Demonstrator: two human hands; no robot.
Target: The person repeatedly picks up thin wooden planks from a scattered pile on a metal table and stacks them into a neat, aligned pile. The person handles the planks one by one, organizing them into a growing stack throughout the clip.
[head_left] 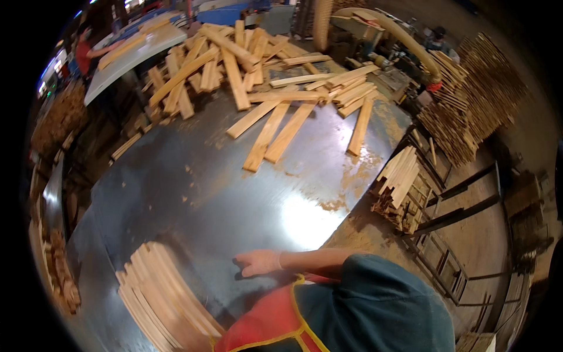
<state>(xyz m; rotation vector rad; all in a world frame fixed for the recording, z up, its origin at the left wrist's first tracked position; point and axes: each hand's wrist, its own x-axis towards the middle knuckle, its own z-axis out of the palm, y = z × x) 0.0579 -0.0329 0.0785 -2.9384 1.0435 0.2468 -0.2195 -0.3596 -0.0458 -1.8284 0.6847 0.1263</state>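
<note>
My right hand [259, 263] reaches left above the metal tabletop [223, 205], its fingers slightly apart and their tips dark. It appears to hold nothing. Left of it lies a neat row of light wooden slats [161, 287], side by side, with their far ends stepped. A skin-toned patch at the near end of these slats, by the lower edge, may be my left hand; its fingers are hidden by my body and the picture's edge. Farther off, a loose heap of wooden slats [234, 64] covers the table's far side, with several pieces lying separately toward me.
Sawdust [334, 205] lies along the table's right side. Beyond that edge stand a stack of slats [402, 176] and a dark metal frame [463, 205]. A ribbed hose [404, 41] arches at the back right. A person in red [85, 53] works at a pale-topped table [138, 53], far left.
</note>
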